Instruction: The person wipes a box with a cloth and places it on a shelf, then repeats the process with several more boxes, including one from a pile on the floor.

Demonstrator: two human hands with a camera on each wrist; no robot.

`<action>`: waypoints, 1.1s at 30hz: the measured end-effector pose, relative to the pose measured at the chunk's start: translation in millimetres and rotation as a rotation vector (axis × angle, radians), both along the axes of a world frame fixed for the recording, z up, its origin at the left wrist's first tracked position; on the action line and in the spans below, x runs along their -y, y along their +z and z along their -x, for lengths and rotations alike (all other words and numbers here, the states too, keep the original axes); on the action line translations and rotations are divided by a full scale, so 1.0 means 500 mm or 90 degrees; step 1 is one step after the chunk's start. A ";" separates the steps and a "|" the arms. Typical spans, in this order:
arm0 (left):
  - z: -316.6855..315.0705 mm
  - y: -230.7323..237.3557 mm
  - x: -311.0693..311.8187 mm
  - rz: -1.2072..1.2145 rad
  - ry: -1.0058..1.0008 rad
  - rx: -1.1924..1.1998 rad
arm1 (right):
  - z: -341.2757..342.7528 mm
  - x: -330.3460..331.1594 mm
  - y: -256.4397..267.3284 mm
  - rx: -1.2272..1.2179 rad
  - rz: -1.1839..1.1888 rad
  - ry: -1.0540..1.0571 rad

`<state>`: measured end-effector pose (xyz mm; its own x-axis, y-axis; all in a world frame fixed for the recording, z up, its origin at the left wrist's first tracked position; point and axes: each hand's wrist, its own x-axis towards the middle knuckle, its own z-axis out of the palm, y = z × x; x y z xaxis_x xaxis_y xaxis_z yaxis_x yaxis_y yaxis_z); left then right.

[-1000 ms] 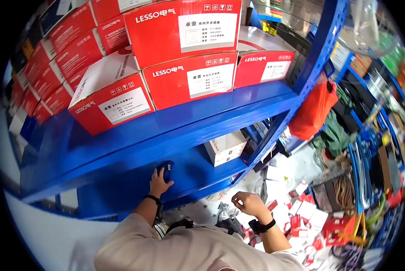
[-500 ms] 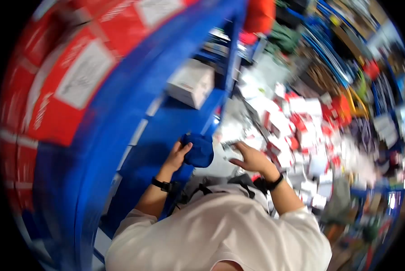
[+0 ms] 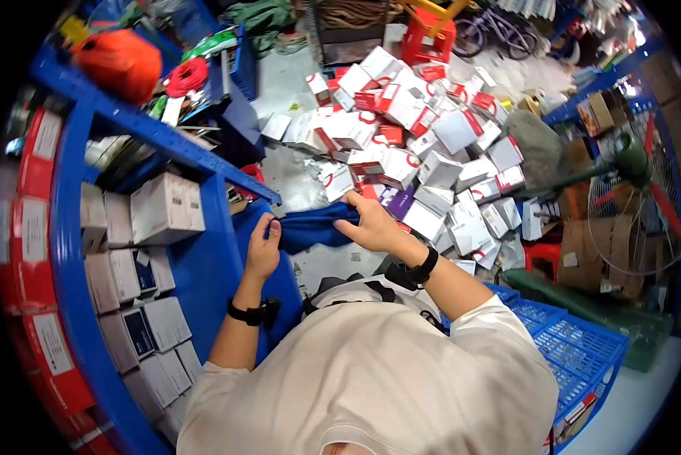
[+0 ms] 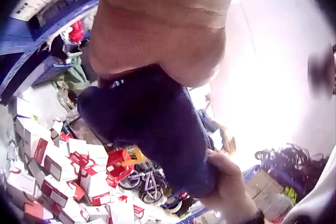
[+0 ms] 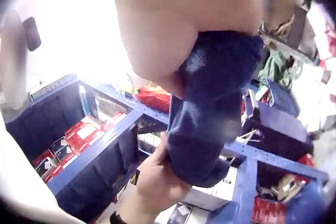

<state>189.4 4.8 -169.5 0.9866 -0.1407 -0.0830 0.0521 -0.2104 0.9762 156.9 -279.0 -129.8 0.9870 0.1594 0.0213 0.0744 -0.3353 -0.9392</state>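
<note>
A dark blue cloth [image 3: 310, 227] is stretched between both hands in the head view. The left hand [image 3: 264, 249] grips its left end, thumb up; the right hand [image 3: 377, 225] grips the other end. In the left wrist view the cloth [image 4: 152, 124] hangs bunched below the near left hand [image 4: 157, 29], with the right hand [image 4: 228, 184] at its far end. The right wrist view shows the cloth [image 5: 210, 108] running from the near right hand [image 5: 178, 19] down to the left hand [image 5: 155, 179].
A blue shelf [image 3: 204, 277] with white boxes [image 3: 166, 208] stands at the left. Red and white boxes [image 3: 401, 114] lie heaped on the floor ahead. Blue plastic crates [image 3: 575, 349] stand at the right, below a fan [image 3: 632, 163]. An orange bag [image 3: 119, 64] hangs at the upper left.
The left hand has lifted the blue cloth off the shelf, and the right hand has come in and taken its other end. The body and view have turned right, toward the box heap.
</note>
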 end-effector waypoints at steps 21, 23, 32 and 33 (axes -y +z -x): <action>-0.129 -0.028 0.696 -0.326 -0.773 0.347 | 0.107 0.458 -0.033 0.123 0.339 -0.164; -0.142 -0.028 0.698 -0.325 -0.778 0.393 | 0.111 0.460 -0.015 0.088 0.362 -0.200; -0.225 0.031 0.636 -0.326 -0.745 0.518 | 0.064 0.384 0.010 0.135 0.531 -0.363; -0.231 0.034 0.624 -0.379 -0.717 0.476 | 0.052 0.371 0.013 0.135 0.535 -0.368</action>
<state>304.7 -307.2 -152.3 0.2217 -0.9729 0.0656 -0.8725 -0.1679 0.4590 131.1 -464.5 -123.2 0.9067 -0.2924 0.3039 -0.1691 -0.9122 -0.3732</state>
